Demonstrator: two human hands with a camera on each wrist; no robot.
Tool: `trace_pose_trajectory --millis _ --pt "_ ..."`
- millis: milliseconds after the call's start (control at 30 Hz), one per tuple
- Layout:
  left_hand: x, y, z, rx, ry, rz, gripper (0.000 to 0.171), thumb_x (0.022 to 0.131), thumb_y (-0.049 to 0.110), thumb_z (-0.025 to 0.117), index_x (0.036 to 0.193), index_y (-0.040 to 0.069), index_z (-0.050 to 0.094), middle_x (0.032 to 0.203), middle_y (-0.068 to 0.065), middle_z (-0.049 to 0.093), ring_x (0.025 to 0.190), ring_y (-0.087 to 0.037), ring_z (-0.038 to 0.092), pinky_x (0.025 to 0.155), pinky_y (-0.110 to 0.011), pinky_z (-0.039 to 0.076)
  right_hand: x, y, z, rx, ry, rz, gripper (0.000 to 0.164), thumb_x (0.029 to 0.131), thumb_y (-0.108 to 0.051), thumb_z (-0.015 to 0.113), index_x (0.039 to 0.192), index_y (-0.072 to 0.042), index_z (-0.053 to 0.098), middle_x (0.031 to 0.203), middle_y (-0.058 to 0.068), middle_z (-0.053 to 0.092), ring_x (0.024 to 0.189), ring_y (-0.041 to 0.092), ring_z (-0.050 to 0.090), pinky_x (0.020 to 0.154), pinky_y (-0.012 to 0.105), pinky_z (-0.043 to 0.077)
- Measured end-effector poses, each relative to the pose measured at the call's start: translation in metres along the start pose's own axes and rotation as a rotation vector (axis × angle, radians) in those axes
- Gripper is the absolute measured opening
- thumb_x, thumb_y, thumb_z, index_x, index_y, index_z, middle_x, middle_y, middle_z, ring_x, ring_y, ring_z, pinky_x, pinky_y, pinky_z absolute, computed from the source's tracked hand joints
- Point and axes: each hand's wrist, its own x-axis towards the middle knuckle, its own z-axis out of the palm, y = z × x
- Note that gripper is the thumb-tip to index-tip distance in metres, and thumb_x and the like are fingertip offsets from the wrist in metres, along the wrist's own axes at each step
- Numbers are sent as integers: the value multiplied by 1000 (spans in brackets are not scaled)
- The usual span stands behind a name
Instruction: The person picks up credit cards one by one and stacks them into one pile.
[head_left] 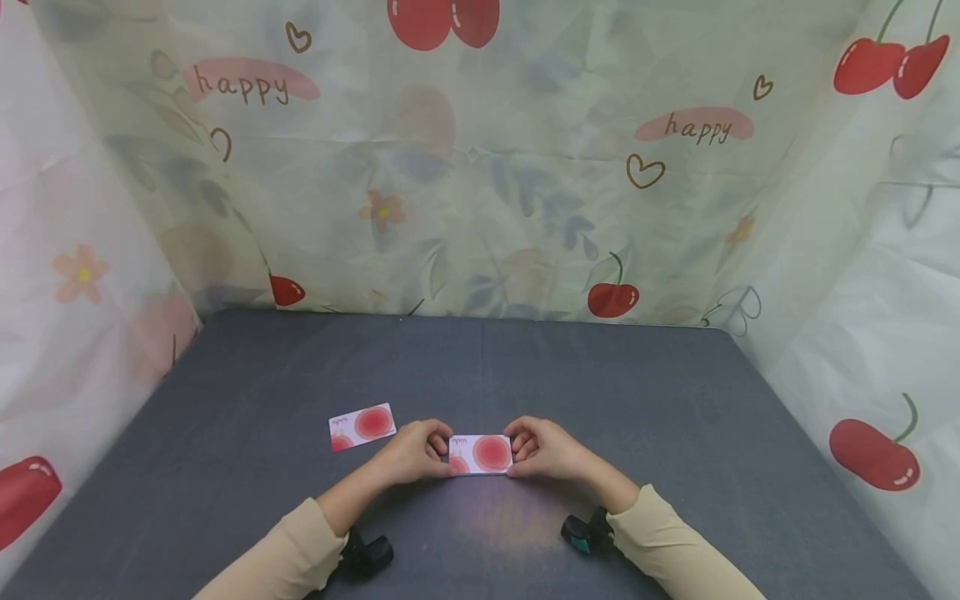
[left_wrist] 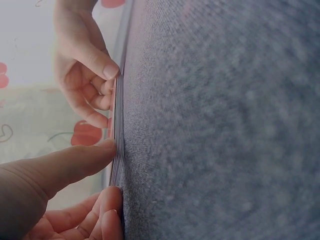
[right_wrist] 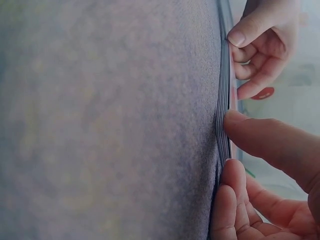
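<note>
A neat stack of cards (head_left: 482,455), its top one white with pink-red circles, lies flat on the dark table in the head view. My left hand (head_left: 411,452) grips its left end between thumb and curled fingers. At the opposite end, my right hand (head_left: 552,450) holds it the same way. Both wrist views show the layered card edges side-on, low against the cloth, with the thumbs pressing the near corners. One card of the same design (head_left: 362,427) lies apart, tilted, just beyond the left hand.
The dark grey table (head_left: 600,375) is enclosed on three sides by a pale curtain (head_left: 480,208) printed with cherries. Black wrist devices (head_left: 588,532) sit at both cream sleeves.
</note>
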Motion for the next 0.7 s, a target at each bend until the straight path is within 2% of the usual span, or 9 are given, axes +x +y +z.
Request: trace_pose_trajectory --millis 167,700 --pt "0 0 0 6 -3 -1 48 71 13 79 111 -2 59 84 -5 58 70 -12 52 62 -19 45 0 1 -1 -3 -3 -12 50 73 -7 77 114 7 52 90 12 57 74 6 54 65 15 48" --pt "1 0 1 16 -8 -20 48 71 13 80 112 -2 59 84 -5 57 69 -12 51 62 -20 46 1 2 0 -1 0 -9 51 71 -6 77 114 7 53 89 12 57 74 10 54 64 15 47"
